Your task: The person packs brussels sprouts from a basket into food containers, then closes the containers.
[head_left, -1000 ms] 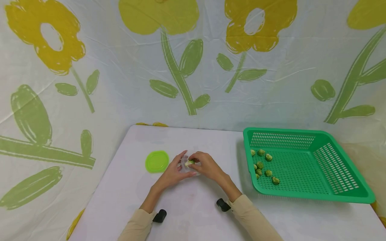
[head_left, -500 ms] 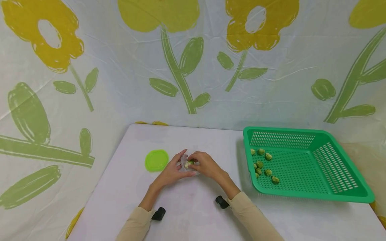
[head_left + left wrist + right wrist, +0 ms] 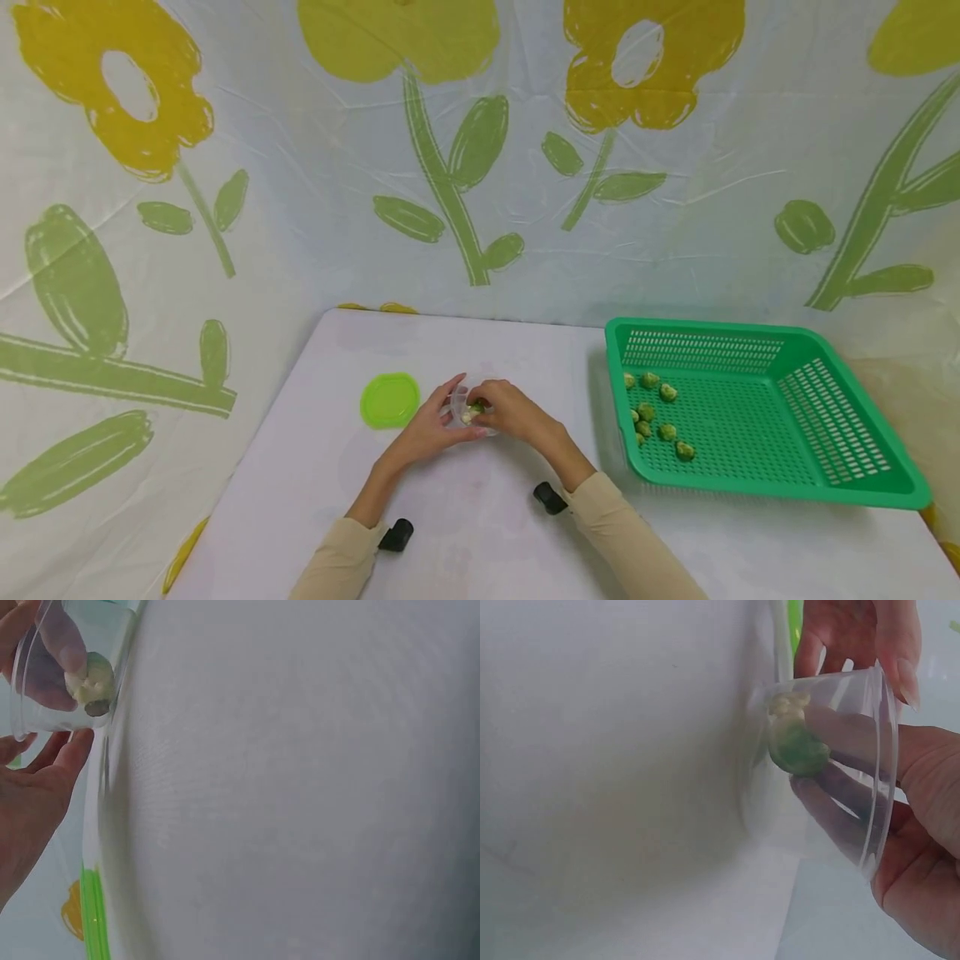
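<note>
A clear plastic container stands on the table between the two hands. My left hand curves around its left side, thumb at the near side and fingers at the far side. Inside the container, my right hand pinches a small green and whitish Brussels sprout low near the bottom. In the left wrist view the sprout shows through the clear wall beside the fingertips. A bright green lid lies flat on the table, left of the left hand.
On the right of the table stands a green perforated basket, with several sprouts gathered toward its left side. A cloth with printed flowers hangs behind and at the left. Black wrist cameras sit at both cuffs.
My right hand, with the sprout, has moved slightly lower into the container. The left hand stays around the container, and the lid and basket have not moved.
</note>
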The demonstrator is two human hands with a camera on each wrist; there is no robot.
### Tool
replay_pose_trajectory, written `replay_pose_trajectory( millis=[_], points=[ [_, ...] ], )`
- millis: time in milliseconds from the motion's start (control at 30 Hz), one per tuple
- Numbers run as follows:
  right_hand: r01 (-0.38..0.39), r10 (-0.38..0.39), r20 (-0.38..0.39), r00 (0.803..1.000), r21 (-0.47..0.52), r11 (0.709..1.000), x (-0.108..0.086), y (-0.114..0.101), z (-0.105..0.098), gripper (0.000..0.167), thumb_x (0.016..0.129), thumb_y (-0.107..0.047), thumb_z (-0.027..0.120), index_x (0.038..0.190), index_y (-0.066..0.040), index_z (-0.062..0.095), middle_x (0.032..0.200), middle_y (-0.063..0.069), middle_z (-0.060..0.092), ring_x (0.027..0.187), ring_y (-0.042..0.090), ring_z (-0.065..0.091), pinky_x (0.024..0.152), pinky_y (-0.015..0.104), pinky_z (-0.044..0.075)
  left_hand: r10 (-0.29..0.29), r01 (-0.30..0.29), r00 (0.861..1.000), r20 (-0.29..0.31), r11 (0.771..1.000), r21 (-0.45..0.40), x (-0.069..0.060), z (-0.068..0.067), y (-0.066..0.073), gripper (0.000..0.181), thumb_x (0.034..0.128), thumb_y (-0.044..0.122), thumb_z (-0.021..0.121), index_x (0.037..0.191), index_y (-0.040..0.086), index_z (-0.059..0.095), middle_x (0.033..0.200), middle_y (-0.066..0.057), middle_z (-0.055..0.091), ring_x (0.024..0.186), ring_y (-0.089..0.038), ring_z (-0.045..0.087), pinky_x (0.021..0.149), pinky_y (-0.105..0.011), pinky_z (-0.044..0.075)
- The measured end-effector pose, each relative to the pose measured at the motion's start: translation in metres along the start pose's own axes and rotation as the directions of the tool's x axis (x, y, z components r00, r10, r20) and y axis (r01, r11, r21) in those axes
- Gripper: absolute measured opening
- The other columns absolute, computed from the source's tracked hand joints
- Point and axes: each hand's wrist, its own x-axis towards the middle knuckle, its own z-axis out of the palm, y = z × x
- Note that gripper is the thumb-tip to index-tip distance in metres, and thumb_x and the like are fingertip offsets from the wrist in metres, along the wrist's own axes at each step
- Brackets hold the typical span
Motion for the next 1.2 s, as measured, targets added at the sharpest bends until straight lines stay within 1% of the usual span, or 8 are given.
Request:
replay_pose_trajectory(
  millis=[100, 300, 533, 667, 867, 933, 1100, 1200],
  points=[
    [0.012, -0.012, 0.013, 1.0, -0.014, 1.0, -0.001, 0.0, -0.002, 0.022, 0.09, 0.004, 0.076, 0.11, 0.008, 0.07, 0.104, 0.018, 0.071, 0.095, 0.031, 0.065, 0.085, 0.038, 0.056, 0.001, -0.001, 1.0, 0.005, 1.0, -0.005, 0.0, 0.0, -0.001, 0.102, 0.0845, 0.026, 0.088, 0.164, 0.02, 0.025, 0.164, -0.012, 0.028, 0.149, -0.024, 0.035, 0.114, -0.037, 0.041],
    [0.026, -0.027, -0.026, 0.999, -0.06, 0.998, -0.005, -0.002, -0.005, 0.024, 0.091, 0.004, 0.075, 0.114, 0.008, 0.069, 0.114, 0.018, 0.067, 0.107, 0.034, 0.064, 0.093, 0.044, 0.055, -0.003, 0.003, 1.0, -0.006, 1.0, -0.007, -0.001, 0.0, 0.0, 0.102, 0.0841, 0.025, 0.089, 0.164, 0.018, 0.025, 0.163, -0.014, 0.029, 0.148, -0.026, 0.036, 0.115, -0.039, 0.04],
    [0.063, -0.067, -0.051, 0.996, -0.082, 0.995, -0.013, -0.003, -0.009, 0.021, 0.094, 0.001, 0.072, 0.114, 0.006, 0.07, 0.111, 0.017, 0.068, 0.103, 0.032, 0.066, 0.09, 0.04, 0.057, -0.023, 0.023, 1.0, -0.017, 1.0, -0.012, -0.001, 0.001, 0.001, 0.103, 0.083, 0.025, 0.089, 0.164, 0.02, 0.026, 0.163, -0.013, 0.03, 0.148, -0.025, 0.035, 0.116, -0.041, 0.039],
    [0.061, -0.067, -0.063, 0.996, -0.098, 0.993, -0.018, -0.006, -0.015, 0.022, 0.094, -0.001, 0.073, 0.115, 0.005, 0.07, 0.112, 0.016, 0.069, 0.103, 0.031, 0.067, 0.09, 0.04, 0.057, -0.024, 0.024, 0.999, -0.022, 1.0, -0.003, -0.001, 0.001, 0.001, 0.103, 0.083, 0.026, 0.089, 0.164, 0.018, 0.026, 0.163, -0.014, 0.03, 0.148, -0.027, 0.035, 0.116, -0.044, 0.039],
    [0.048, -0.057, -0.078, 0.995, -0.11, 0.993, -0.027, -0.009, -0.024, 0.021, 0.095, -0.004, 0.072, 0.115, 0.004, 0.071, 0.114, 0.016, 0.069, 0.107, 0.033, 0.067, 0.092, 0.044, 0.057, -0.027, 0.028, 0.999, -0.028, 0.999, 0.032, -0.001, 0.001, 0.003, 0.103, 0.0832, 0.03, 0.089, 0.164, 0.019, 0.027, 0.164, -0.013, 0.03, 0.149, -0.026, 0.033, 0.117, -0.046, 0.037],
    [0.038, -0.049, -0.086, 0.995, -0.127, 0.991, -0.03, -0.01, -0.028, 0.021, 0.096, -0.005, 0.072, 0.116, 0.003, 0.071, 0.114, 0.015, 0.07, 0.108, 0.032, 0.067, 0.093, 0.044, 0.057, -0.031, 0.032, 0.999, -0.032, 0.999, 0.032, -0.001, 0.001, 0.004, 0.103, 0.0822, 0.03, 0.09, 0.164, 0.019, 0.027, 0.164, -0.013, 0.03, 0.149, -0.027, 0.034, 0.117, -0.046, 0.037],
    [0.014, -0.045, -0.148, 0.988, -0.205, 0.979, -0.038, -0.014, -0.037, 0.018, 0.096, -0.008, 0.074, 0.113, -0.002, 0.072, 0.113, 0.009, 0.07, 0.108, 0.027, 0.066, 0.094, 0.042, 0.057, -0.037, 0.038, 0.999, -0.035, 0.999, 0.018, -0.001, 0.002, 0.004, 0.105, 0.0809, 0.03, 0.091, 0.164, 0.019, 0.027, 0.163, -0.013, 0.032, 0.147, -0.028, 0.037, 0.118, -0.045, 0.036],
    [0.011, -0.062, -0.21, 0.976, -0.237, 0.971, -0.044, -0.015, -0.044, 0.017, 0.093, -0.006, 0.076, 0.11, -0.004, 0.073, 0.11, 0.008, 0.071, 0.107, 0.026, 0.067, 0.093, 0.041, 0.058, -0.04, 0.041, 0.998, -0.039, 0.999, 0.024, -0.001, 0.002, 0.002, 0.104, 0.0808, 0.032, 0.091, 0.163, 0.02, 0.028, 0.162, -0.012, 0.033, 0.147, -0.027, 0.036, 0.118, -0.045, 0.036]
  ],
)
